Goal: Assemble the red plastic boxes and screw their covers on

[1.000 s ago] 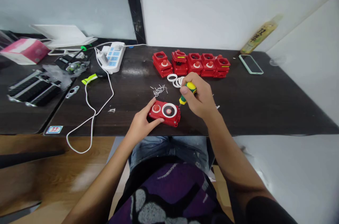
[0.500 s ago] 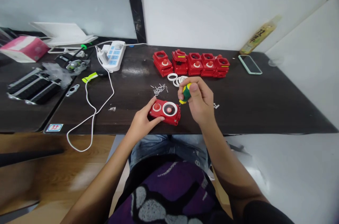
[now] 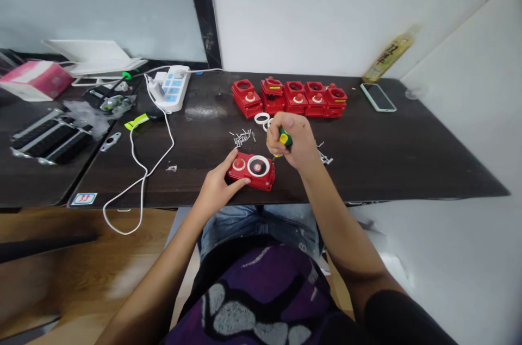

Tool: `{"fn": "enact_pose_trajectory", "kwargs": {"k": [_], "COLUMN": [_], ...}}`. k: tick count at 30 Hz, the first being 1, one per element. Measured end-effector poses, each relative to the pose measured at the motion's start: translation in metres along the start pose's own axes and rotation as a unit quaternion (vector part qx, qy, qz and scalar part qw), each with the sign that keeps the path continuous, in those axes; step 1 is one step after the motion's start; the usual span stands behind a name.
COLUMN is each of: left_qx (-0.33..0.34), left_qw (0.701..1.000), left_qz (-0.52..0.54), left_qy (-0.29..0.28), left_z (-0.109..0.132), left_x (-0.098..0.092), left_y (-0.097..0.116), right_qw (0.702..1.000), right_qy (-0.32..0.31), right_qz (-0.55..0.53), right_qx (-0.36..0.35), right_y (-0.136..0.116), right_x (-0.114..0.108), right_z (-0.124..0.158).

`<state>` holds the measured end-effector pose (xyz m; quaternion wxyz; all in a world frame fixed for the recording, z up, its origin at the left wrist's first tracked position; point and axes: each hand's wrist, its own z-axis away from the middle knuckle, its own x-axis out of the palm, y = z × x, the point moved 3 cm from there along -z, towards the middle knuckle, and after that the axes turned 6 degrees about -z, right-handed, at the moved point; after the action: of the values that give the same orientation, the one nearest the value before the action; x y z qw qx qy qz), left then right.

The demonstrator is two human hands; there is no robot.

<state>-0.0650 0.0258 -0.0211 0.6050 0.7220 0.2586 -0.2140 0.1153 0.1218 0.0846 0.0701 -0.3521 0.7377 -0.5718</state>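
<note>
Since the red plastic control box (image 3: 250,171) looks light and stiff, a light hold should do, though its glossy shell may slide on the tabletop; the long edges look like the best grip, clear of the buttons. Left hand (image 3: 216,187) steadies it from the near left, fingers curled over the left end, thumb along the near edge. Box lies flat on the dark table (image 3: 387,163), just ahead of the person's lap. Right hand (image 3: 291,141) pinches a green-and-yellow screwdriver (image 3: 285,137) between thumb and fingers, wrist raised, forearm angled in from the right. Tip sits by the box's far right corner; contact cannot be told. Beyond: white plastic rings (image 3: 261,118), a pile of small steel screws (image 3: 241,138), a row of red plastic housings (image 3: 289,98). Further left, a white power strip (image 3: 173,88) and white cable (image 3: 134,193); far right, a smartphone in a pale green case (image 3: 378,97).
</note>
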Motion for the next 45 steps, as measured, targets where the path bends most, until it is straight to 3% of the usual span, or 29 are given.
{"fn": "enact_pose_trajectory", "kwargs": {"k": [5, 11, 14, 18, 26, 33, 40, 45], "left_qx": [0.002, 0.001, 0.002, 0.003, 0.012, 0.001, 0.002, 0.005], "left_qw": [1.000, 1.000, 1.000, 1.000, 1.000, 1.000, 1.000, 1.000], "left_qz": [-0.005, -0.009, -0.010, -0.013, -0.010, -0.013, -0.018, -0.013], "left_qy": [-0.001, 0.001, 0.002, 0.002, 0.004, 0.004, 0.005, 0.004], "left_z": [0.000, 0.000, 0.000, 0.000, 0.001, 0.001, 0.001, 0.001], "left_x": [0.000, 0.000, 0.000, -0.001, 0.000, 0.000, -0.001, -0.001], "left_y": [0.001, 0.000, 0.000, 0.000, 0.001, 0.002, 0.004, 0.003], "right_qw": [0.996, 0.960, 0.966, 0.986, 0.975, 0.989, 0.970, 0.966], "right_qy": [0.076, 0.182, 0.166, 0.112, 0.146, 0.102, 0.177, 0.187], "right_qz": [-0.006, 0.129, 0.131, 0.039, -0.026, -0.012, 0.003, 0.015], "right_qx": [-0.055, -0.167, -0.147, -0.122, -0.168, -0.103, -0.170, -0.179], "right_y": [0.011, 0.009, 0.003, 0.003, 0.013, 0.006, 0.019, 0.025], "right_x": [-0.015, -0.024, -0.024, -0.013, -0.004, -0.010, -0.011, -0.016], "right_z": [-0.001, 0.013, 0.019, 0.025, 0.025, 0.019, 0.020, 0.014]}}
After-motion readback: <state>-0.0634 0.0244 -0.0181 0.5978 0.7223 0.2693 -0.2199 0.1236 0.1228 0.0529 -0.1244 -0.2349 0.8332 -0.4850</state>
